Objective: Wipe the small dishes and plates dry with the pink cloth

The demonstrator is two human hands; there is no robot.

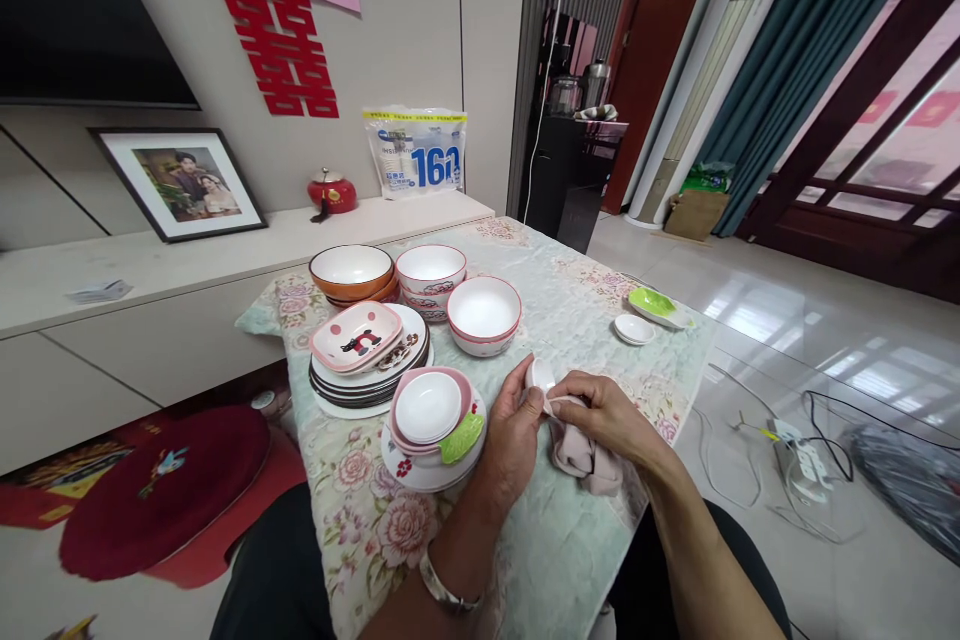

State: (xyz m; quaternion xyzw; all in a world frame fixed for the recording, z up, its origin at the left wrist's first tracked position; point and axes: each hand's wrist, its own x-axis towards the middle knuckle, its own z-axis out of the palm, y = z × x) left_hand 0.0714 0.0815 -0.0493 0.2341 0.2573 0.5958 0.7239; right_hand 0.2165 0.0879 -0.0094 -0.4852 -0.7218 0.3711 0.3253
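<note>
My left hand (517, 420) is closed around a small white dish (539, 375), which it holds tilted over the table. Pinched in my right hand (600, 410) is a pale pink cloth (581, 450), pressed to the dish's near rim while the rest hangs down in folds. Just left of my left hand, small white bowls (427, 405) sit in a pink dish on a flowered plate (431, 480), beside a green leaf-shaped piece (461, 438). A small white saucer (634, 328) and a green-and-white dish (654, 303) lie farther right.
Stacked plates (367, 405) carry a pink patterned dish (356, 337) at the left. Behind stand orange-brown bowls (352, 268), patterned bowls (430, 268) and red-rimmed bowls (484, 310). A flowered cloth covers the table (555, 570). A power strip (802, 460) with cables lies on the floor at right.
</note>
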